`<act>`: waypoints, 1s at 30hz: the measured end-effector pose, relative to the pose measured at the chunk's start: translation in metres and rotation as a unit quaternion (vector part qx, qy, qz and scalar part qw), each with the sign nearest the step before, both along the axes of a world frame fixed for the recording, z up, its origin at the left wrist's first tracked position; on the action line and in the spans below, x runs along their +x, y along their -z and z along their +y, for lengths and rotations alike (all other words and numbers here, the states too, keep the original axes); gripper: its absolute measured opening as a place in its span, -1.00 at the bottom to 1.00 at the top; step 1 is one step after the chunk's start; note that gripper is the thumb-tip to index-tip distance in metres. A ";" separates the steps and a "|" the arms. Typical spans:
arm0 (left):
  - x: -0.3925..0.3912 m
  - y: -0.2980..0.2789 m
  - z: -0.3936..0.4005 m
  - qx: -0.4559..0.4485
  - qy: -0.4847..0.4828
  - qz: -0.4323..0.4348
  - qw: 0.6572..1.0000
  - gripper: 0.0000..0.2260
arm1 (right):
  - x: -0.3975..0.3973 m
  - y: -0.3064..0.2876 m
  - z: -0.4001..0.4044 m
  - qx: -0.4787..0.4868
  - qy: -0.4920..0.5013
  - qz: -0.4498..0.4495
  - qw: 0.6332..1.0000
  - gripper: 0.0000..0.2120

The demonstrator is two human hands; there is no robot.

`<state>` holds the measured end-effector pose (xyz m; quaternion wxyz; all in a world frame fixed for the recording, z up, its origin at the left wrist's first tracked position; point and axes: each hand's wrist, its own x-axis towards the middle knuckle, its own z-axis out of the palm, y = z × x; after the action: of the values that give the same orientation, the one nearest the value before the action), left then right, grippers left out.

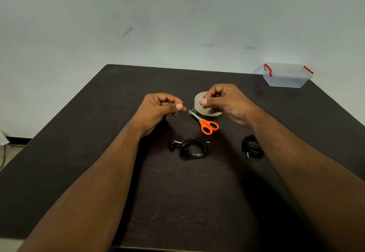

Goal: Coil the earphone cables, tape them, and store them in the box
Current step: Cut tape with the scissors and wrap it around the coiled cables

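Earphone cables (194, 149) coiled on the dark worktop (79, 133), near the body, just below the orange scissors (208, 125); second coil (250, 148) partly hidden under the right forearm. Left hand (158, 111): grip pressed together, thumb and forefinger pinching what looks like the free end of clear tape. Right hand (225, 103): grip closed on the tape roll (205, 106). Clear box (286, 75) with red latches far right, well apart, lid on. Step in hand, probably: drawing out a strip. Best done taut and level, off the worktop, short enough to wrap one bundle, then cut cleanly.
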<state>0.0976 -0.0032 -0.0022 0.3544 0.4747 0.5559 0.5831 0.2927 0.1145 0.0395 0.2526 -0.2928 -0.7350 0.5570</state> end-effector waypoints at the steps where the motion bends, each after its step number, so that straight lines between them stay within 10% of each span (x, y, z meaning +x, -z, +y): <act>1: 0.001 0.000 0.001 0.000 -0.017 0.009 1.000 -0.96 | 0.009 0.001 0.002 -0.022 0.027 0.036 0.999 -0.86; 10: 0.073 -0.012 0.017 0.007 -0.052 0.331 0.942 -0.97 | 0.100 0.017 -0.003 -0.105 0.219 0.199 0.949 -0.67; 20: 0.172 -0.018 0.047 -0.192 -0.030 0.379 0.905 -0.62 | 0.114 0.024 -0.001 -0.056 0.262 0.244 0.932 -0.72; 30: 0.201 -0.010 0.048 -0.169 -0.053 0.509 0.842 -0.86 | 0.101 0.028 -0.008 -0.065 0.257 0.257 0.929 -0.76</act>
<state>0.2988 0.0447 0.0075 0.0643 0.6074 0.7723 0.1746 0.3934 0.1067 0.0111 0.5479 -0.3341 -0.5068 0.5756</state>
